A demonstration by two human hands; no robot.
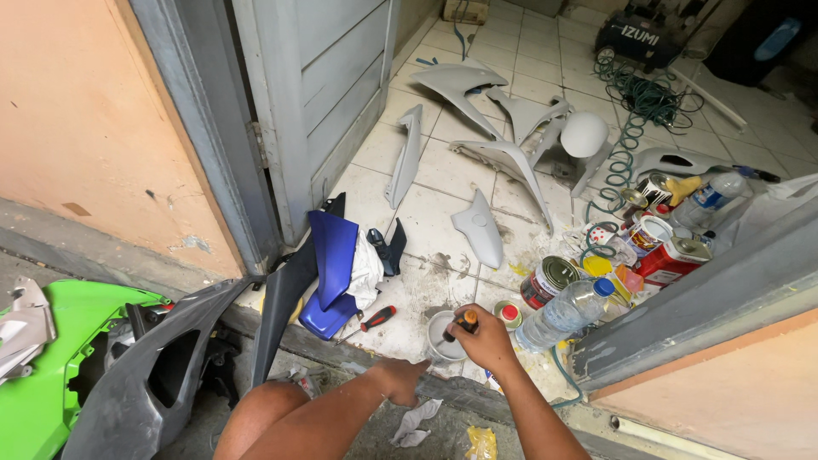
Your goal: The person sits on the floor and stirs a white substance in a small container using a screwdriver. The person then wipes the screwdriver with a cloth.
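Paint-stained tiled floor [426, 221], grey doorway [315, 94]

We see only part of the white cup [443, 339], its inside hidden behind our right hand [486, 336], while the green fairing [43, 366] runs off the left edge and the tool's tip under the orange handle [468, 321] cannot be made out.
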